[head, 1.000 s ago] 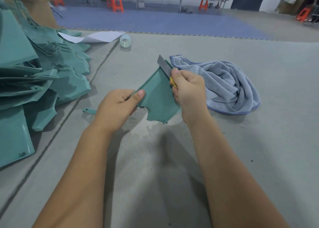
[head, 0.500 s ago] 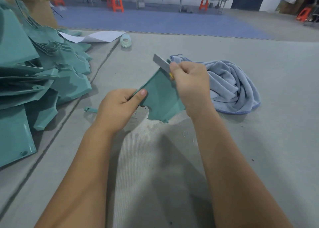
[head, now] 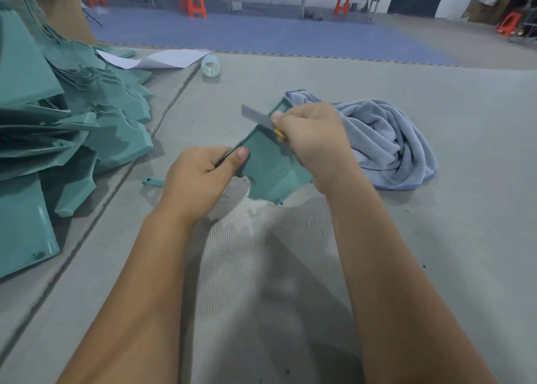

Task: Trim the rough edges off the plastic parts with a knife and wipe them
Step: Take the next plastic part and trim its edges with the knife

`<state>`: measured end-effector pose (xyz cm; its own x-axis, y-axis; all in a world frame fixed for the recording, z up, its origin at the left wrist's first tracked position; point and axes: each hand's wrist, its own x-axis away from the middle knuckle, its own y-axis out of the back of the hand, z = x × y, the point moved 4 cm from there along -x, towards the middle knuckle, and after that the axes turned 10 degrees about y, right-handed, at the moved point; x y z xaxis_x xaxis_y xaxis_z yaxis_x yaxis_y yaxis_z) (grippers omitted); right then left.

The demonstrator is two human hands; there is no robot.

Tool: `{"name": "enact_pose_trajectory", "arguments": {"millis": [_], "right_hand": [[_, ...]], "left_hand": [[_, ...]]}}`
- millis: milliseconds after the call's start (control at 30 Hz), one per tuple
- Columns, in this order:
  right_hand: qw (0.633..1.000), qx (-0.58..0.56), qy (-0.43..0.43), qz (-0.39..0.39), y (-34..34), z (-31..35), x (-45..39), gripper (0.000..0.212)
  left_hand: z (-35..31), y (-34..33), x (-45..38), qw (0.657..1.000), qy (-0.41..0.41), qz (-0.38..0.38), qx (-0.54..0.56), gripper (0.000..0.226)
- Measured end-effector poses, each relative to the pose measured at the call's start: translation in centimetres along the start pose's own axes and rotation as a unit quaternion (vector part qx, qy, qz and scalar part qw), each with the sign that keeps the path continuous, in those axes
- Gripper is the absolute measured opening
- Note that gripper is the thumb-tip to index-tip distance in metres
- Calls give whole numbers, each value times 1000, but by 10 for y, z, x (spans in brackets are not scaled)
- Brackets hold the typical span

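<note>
A teal plastic part (head: 268, 167) is held tilted above the grey mat. My left hand (head: 200, 177) grips its near left corner, thumb on top. My right hand (head: 315, 139) is curled round a utility knife with a yellow handle. The grey knife blade (head: 255, 117) lies against the part's upper left edge, close to its far corner. A light blue cloth (head: 386, 142) lies crumpled just behind and to the right of my right hand.
A tall heap of teal plastic parts (head: 66, 128) fills the left side. A small teal offcut (head: 152, 182) lies beside my left hand. A white sheet (head: 162, 59) and a clear tape roll (head: 210, 65) lie farther back. Orange stools stand beyond the mat.
My right hand slid the knife up along the part's edge toward its far corner, and the blade now points more to the left. My left hand kept its hold.
</note>
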<state>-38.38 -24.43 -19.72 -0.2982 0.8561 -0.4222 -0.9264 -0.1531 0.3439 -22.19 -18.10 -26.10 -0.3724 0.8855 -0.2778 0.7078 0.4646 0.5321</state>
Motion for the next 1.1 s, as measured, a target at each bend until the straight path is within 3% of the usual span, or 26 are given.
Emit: {"name": "enact_pose_trajectory", "arguments": {"millis": [133,367,533,667,700,767,833,900,967,1100], "right_hand": [[999,10,-36,21,1,-1,1,33],[997,70,8,-24,-1,2,3,53],[984,141,16,-111,21,0,-6,53],[980,152,34,-121,19,-1,-4,51],[984,124,42,-123,17,-1,-3,51],[987,-67,29,-147,16,-5,-1,45],[935,-321,-14,-151,15,-9,0,35],[879,-448,-36,-159,14,-13,0,37],[867,-462,-49,-180,12,-17,0,34],[907,-367,-62,-197,7,-27,2,31]], "left_hand": [[-3,-1,1,1000,-7,-4,-7,51],[-5,-1,1,1000,1,-9,-13,47],[-9,0,4,999,-19,-15,-28,47],[-11,1,4,999,-23,-19,-36,45],[-11,1,4,999,-26,-20,-35,45],[-11,3,5,997,-34,-34,-54,46],[-13,4,5,992,-43,-71,-98,49],[-15,3,5,984,-50,-100,-136,48],[-14,-3,3,977,-46,-97,-184,44],[-12,-17,0,961,-36,-67,-267,36]]}}
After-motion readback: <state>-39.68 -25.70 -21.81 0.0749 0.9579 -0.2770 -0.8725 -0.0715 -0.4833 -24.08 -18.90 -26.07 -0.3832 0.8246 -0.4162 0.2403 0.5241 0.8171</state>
